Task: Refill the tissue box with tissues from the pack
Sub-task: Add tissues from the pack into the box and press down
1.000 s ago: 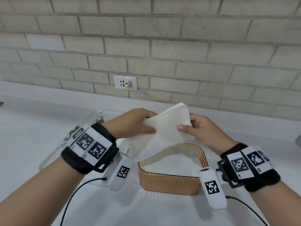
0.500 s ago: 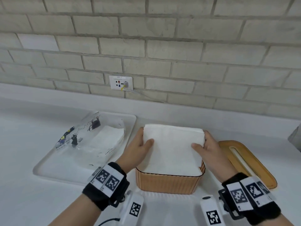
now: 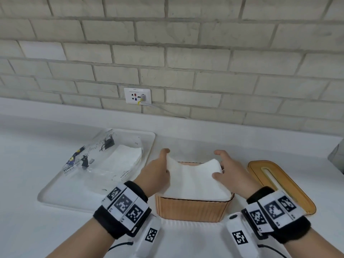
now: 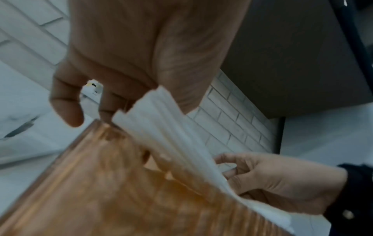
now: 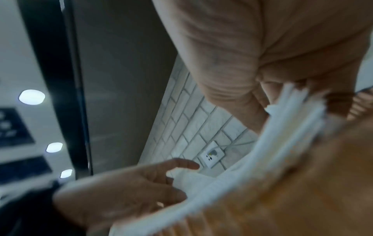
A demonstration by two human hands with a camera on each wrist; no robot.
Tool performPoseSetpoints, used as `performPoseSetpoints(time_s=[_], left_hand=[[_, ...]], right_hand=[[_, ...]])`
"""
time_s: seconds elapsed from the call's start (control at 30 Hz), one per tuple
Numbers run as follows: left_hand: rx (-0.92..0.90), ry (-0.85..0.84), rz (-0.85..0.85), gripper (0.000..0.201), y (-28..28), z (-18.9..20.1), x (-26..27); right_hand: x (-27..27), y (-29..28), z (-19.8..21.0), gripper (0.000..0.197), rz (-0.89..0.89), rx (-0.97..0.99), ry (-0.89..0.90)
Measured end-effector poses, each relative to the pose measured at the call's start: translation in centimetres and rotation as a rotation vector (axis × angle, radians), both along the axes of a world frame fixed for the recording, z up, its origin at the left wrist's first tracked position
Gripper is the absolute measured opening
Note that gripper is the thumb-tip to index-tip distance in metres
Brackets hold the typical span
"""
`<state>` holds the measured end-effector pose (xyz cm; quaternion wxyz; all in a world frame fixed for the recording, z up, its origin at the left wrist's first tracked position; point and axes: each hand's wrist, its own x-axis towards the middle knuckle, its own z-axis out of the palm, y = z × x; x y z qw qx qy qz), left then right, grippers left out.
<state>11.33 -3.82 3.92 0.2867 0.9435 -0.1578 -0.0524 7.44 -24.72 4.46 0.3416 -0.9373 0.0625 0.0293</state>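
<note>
The orange ribbed tissue box (image 3: 193, 209) stands open in the middle of the counter. A white tissue stack (image 3: 195, 180) sits in its top, sagging in the middle with both ends turned up. My left hand (image 3: 166, 162) grips the stack's left end, thumb on top and fingers behind. On the right end, my right hand (image 3: 216, 164) holds the stack with its thumb on top and its fingers curled round the edge. The left wrist view shows the tissue stack (image 4: 171, 135) bent over the box (image 4: 101, 183). The right wrist view is blurred.
The box's orange lid (image 3: 279, 185) with its slot lies flat to the right. At the left, a white tray (image 3: 55, 194) holds the clear tissue pack (image 3: 104, 161) with more tissues inside. A wall socket (image 3: 137, 95) with a plugged cable is on the brick wall behind.
The stack, held up above the box a second ago, has come down onto the box and now sags into it. Both hands have stayed on its ends.
</note>
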Motion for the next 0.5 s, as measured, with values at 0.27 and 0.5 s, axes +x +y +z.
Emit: performPoseSetpoints(time_s=[0.27, 0.5], left_hand=[[0.275, -0.070, -0.099, 0.058, -0.2, 0.2, -0.4], [0.409, 0.068, -0.354, 0.061, 1.0, 2.2, -0.8]], right_hand=[[-1.0, 0.9, 0.1, 0.061, 0.070, -0.279, -0.128], [-2.3, -0.4, 1.6, 0.060, 0.359, -0.290, -0.087]])
